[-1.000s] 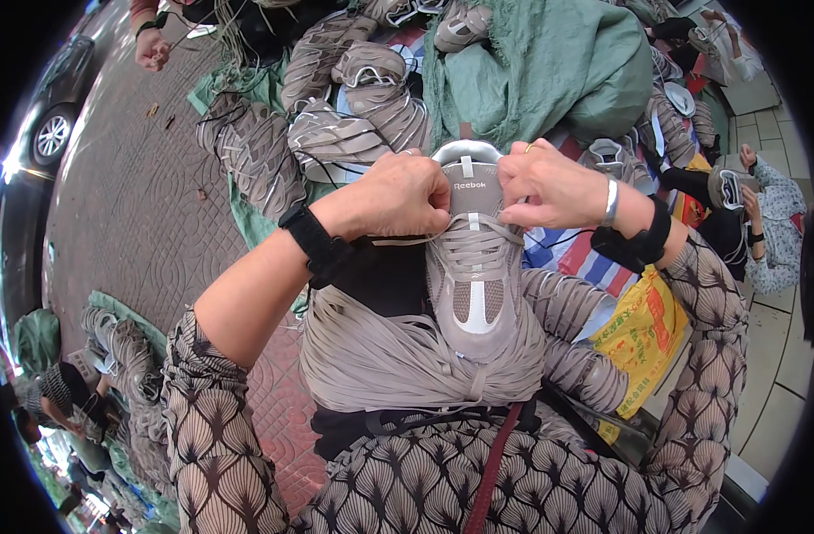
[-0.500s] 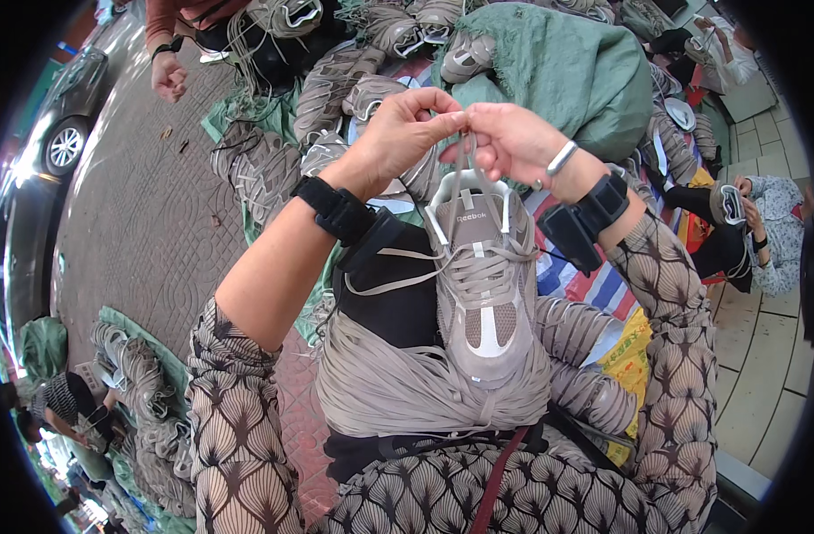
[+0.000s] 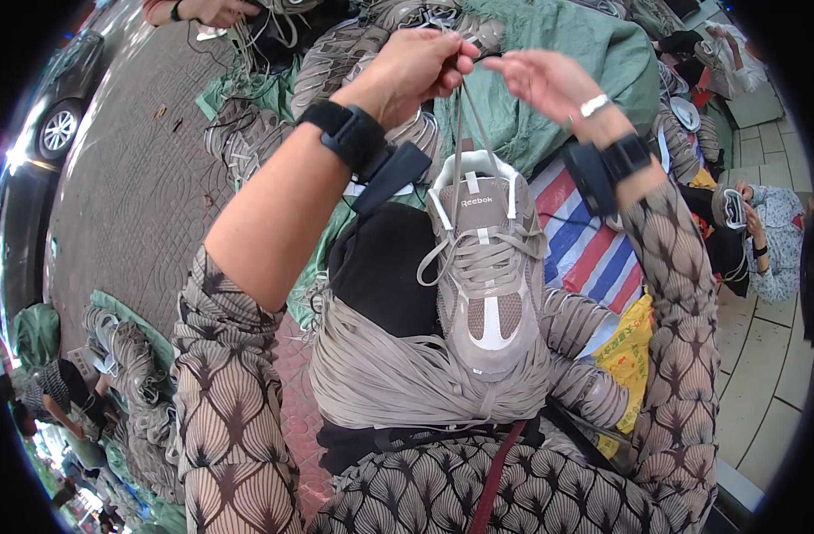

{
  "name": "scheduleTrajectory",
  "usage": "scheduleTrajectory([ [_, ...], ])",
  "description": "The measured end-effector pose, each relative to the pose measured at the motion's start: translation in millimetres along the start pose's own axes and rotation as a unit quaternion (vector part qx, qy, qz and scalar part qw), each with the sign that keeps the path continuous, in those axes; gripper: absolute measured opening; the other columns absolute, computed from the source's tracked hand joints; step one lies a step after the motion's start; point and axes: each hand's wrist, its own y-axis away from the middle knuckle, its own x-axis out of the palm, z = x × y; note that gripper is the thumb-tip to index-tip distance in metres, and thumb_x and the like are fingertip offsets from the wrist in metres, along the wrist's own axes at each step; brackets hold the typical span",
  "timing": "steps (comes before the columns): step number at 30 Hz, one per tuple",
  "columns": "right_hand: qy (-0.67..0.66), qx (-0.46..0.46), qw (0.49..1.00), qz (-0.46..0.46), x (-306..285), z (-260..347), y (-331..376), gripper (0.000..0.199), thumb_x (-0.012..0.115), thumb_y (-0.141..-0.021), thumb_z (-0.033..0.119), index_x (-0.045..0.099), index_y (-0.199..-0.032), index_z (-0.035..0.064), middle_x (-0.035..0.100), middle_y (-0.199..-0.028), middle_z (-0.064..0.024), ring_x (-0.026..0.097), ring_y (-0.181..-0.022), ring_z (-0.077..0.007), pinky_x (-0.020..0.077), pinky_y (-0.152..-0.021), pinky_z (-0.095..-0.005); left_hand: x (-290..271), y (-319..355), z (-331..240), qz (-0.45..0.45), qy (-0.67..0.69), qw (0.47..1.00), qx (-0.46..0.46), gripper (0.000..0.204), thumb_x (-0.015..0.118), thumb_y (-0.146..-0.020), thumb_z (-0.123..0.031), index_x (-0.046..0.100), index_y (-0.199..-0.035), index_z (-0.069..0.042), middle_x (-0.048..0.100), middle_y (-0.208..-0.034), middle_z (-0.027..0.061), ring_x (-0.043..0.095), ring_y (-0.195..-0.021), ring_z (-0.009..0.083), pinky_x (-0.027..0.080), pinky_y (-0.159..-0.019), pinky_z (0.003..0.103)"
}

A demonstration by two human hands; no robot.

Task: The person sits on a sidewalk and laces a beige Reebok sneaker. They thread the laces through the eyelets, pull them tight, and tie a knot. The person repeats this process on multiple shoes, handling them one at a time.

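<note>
On my lap rests a grey-brown sneaker (image 3: 488, 329) with white trim, toe toward me, its lace (image 3: 478, 264) threaded across the front. Two strands of that lace rise taut from the shoe to my left hand (image 3: 422, 71), which pinches them above the heel opening. My right hand (image 3: 549, 84) hovers just to the right, apart from the strands, its fingers stretched toward the left hand and nothing visible in them. A thick bundle of loose grey laces (image 3: 380, 374) lies across my thighs, under the toe of the shoe.
Laced sneakers (image 3: 340, 76) lie in piles ahead, beside a large green sack (image 3: 594, 80). A striped sheet (image 3: 585, 240) and yellow bag (image 3: 628, 356) lie to the right. Other people sit nearby, one handling a shoe (image 3: 733, 208) at right. A parked car (image 3: 60, 125) stands at left.
Both hands have risen away from the shoe and separated. The left hand has drawn the lace strands up taut; the right hand has come off them.
</note>
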Motion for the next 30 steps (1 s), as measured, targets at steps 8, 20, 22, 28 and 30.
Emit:
scheduleTrajectory([
  [8,0.034,0.039,0.981,0.186,20.4,-31.5,47.5,0.029,0.049,-0.102,0.026,0.063,-0.101,-0.0001,0.067,-0.086,-0.0060,0.060,-0.066,-0.0078,0.0523,-0.059,-0.0241,12.4,30.5,5.8,-0.067,-0.295,0.921,0.246,0.029,0.057,-0.099,-0.028,0.061,-0.106,-0.001,0.062,-0.089,0.0025,0.057,-0.073,0.0097,0.049,-0.067,0.023],
  [20,0.010,0.005,0.994,0.107,23.0,-31.5,58.3,0.029,0.050,-0.102,0.026,0.061,-0.106,-0.0007,0.065,-0.087,-0.0066,0.054,-0.060,-0.0069,0.0515,-0.059,-0.0242,17.8,158.7,63.8,0.008,-0.572,0.801,0.178,0.022,0.074,-0.075,-0.015,0.055,-0.073,-0.005,0.059,-0.074,0.0124,0.060,-0.071,0.0336,0.047,-0.063,0.043],
  [22,0.033,-0.004,0.996,0.083,31.1,-27.4,65.1,0.029,0.050,-0.103,0.027,0.062,-0.106,0.0002,0.065,-0.086,-0.0052,0.052,-0.059,-0.0059,0.0479,-0.054,-0.0221,21.6,153.0,63.2,-0.060,-0.604,0.774,0.182,0.015,0.063,-0.080,-0.011,0.051,-0.073,-0.005,0.058,-0.067,0.0136,0.060,-0.063,0.0347,0.046,-0.056,0.045],
  [28,0.121,0.013,0.989,0.082,31.7,-13.3,72.0,0.029,0.049,-0.103,0.029,0.062,-0.107,0.0029,0.063,-0.085,-0.0018,0.038,-0.049,-0.0020,0.0317,-0.040,-0.0187,24.7,142.0,54.9,-0.061,-0.597,0.764,0.235,0.007,0.057,-0.087,-0.008,0.058,-0.086,-0.002,0.067,-0.085,0.0126,0.065,-0.081,0.0234,0.050,-0.072,0.034],
  [30,0.115,0.033,0.989,0.091,27.9,-12.3,69.0,0.029,0.048,-0.103,0.028,0.061,-0.108,0.0030,0.063,-0.085,-0.0022,0.034,-0.047,-0.0015,0.0283,-0.039,-0.0185,20.7,145.3,50.8,0.053,-0.299,0.949,0.080,0.009,0.060,-0.090,-0.010,0.062,-0.091,-0.001,0.068,-0.091,0.0082,0.064,-0.089,0.0171,0.048,-0.081,0.030],
])
